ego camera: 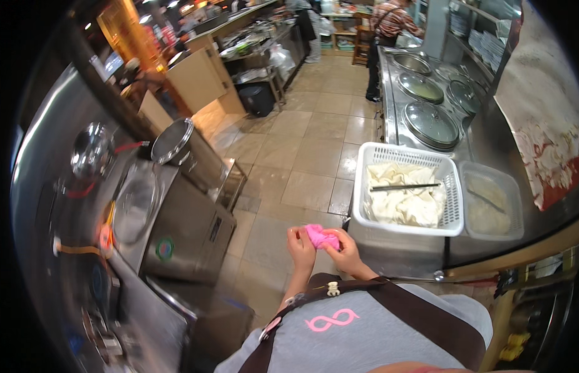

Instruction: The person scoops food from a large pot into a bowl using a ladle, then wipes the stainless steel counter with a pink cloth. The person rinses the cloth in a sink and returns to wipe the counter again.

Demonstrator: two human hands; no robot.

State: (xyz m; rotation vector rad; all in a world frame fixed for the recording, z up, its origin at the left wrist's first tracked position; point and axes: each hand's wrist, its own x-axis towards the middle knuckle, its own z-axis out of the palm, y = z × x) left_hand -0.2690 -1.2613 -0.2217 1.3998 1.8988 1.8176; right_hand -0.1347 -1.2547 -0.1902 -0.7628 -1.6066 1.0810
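Observation:
A crumpled pink cloth (pixel 321 236) is bunched between my two hands in front of my apron. My left hand (pixel 302 245) grips its left side, and my right hand (pixel 343 249) closes on its right side. Right of my hands, a white perforated plastic basket (pixel 362 205) stands on the steel counter. It holds pale, folded, sheet-like material (pixel 406 205) with a dark stick (pixel 404 187) lying across it. Touching or close beside the basket is a translucent plastic tub (pixel 515 200) with pale contents.
Lidded pots (pixel 431 123) sit in the right-hand steel counter. At the left stand a tall steel pot (pixel 196 161) and a steel cabinet (pixel 187 228). A person in a checked shirt (pixel 387 21) is farther off by the counter, another person in an apron (pixel 308 28) beyond the tiled aisle.

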